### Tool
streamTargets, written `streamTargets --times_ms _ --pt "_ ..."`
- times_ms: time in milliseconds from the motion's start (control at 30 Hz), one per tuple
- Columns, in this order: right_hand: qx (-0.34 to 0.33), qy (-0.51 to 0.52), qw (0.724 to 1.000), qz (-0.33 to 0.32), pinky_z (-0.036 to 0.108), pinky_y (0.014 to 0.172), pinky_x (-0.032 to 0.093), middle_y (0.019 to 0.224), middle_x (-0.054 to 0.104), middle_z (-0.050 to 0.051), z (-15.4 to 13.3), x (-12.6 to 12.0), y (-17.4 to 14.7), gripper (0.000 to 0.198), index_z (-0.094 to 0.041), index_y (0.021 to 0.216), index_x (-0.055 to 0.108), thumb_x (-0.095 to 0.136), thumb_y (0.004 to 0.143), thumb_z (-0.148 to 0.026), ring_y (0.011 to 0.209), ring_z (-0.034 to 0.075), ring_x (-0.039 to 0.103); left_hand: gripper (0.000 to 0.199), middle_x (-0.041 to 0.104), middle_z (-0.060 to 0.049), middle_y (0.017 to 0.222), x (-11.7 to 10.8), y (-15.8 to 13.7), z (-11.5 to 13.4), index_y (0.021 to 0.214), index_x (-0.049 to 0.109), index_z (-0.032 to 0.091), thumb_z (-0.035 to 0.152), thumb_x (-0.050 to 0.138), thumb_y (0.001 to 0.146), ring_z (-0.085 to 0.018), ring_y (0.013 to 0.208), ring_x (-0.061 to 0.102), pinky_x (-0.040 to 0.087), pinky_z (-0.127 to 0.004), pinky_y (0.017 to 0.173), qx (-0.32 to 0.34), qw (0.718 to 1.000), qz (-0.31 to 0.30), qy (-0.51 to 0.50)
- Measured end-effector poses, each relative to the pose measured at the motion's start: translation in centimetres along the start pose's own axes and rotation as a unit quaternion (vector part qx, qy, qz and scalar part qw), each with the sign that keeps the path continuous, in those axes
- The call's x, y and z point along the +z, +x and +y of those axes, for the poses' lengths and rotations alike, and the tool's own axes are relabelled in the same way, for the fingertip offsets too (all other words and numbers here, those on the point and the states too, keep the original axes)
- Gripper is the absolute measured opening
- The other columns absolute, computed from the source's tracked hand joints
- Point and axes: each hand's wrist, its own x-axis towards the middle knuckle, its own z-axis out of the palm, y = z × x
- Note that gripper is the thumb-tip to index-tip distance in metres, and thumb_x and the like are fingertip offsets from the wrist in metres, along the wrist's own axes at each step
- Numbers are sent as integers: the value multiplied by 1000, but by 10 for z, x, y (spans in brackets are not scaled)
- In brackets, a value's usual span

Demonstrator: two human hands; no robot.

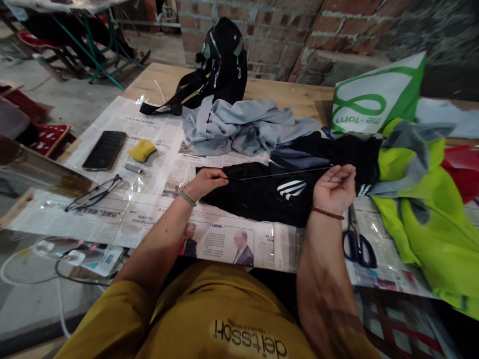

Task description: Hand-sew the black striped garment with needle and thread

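A thin pale thread [277, 173] stretches nearly straight between my two hands, above a black garment [258, 199] with a white striped logo. My left hand [209, 182] is closed, thumb and forefinger pinched at the thread's left end, over the garment's left part. Whether cloth is also caught in that pinch I cannot tell. On the right, my right hand [335, 187] is turned palm up with its fingers curled together at the thread's other end. Any needle there is too small to see. Blue-handled scissors [357, 244] lie just below my right wrist.
Newspaper [145, 199] covers the table. On it lie a phone [105, 150], a yellow sponge [142, 150], glasses [95, 193] and grey cloth [243, 127]. A bottle [45, 167] stands left. Behind are a black bag [228, 65] and a green-white bag [374, 99]; lime clothing [430, 199] lies right.
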Motion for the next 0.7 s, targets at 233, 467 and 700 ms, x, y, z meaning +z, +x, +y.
streamTargets --times_ms 233,467,700 --pt "30 105 994 21 27 74 58 92 70 -2 -3 4 -5 31 -24 115 59 46 90 -11 72 10 70 21 53 4 56 2 1 -1 69 64 13 32 67 61 -7 54 46 35 -21 53 -9 1000 3 -5" --pt "14 -107 990 -89 21 62 57 67 66 -5 8 10 -19 32 -20 78 61 35 95 -19 57 7 66 21 54 4 56 1 -1 1 69 64 13 32 67 62 -7 54 45 35 -20 53 -2 1000 4 -5" --pt "-52 -429 823 -368 30 58 56 64 66 -5 30 13 -97 5 -23 85 58 59 82 -28 52 12 64 22 53 4 57 -1 -1 0 70 64 13 33 67 63 -7 53 45 33 -20 52 5 1000 4 -18"
